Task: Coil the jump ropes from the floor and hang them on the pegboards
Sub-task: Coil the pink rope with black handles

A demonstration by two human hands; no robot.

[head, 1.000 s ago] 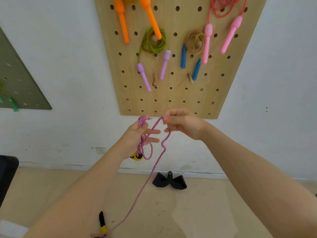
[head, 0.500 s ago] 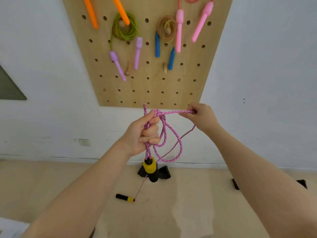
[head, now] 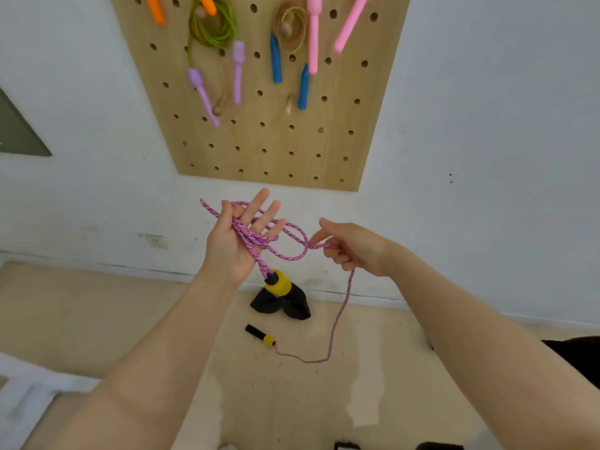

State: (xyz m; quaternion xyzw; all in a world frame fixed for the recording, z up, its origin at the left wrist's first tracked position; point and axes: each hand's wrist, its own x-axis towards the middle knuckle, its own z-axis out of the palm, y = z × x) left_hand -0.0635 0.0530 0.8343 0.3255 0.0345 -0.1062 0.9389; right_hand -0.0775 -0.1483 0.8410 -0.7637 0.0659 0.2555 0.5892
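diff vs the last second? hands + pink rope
The left hand opened from a fist: its fingers are now straight, with the coils of the pink rope lying across the palm. The right hand still pinches the rope, now lower and further right. The far handle stays on the floor; the wooden pegboard is unchanged.

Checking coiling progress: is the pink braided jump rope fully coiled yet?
Partly coiled. Loops of the pink braided jump rope lie across the left hand; its tail runs to the black-and-yellow handle on the floor.

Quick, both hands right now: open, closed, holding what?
Left hand: open, fingers straight, pink rope loops draped over the palm.
Right hand: closed, pinching the pink rope.
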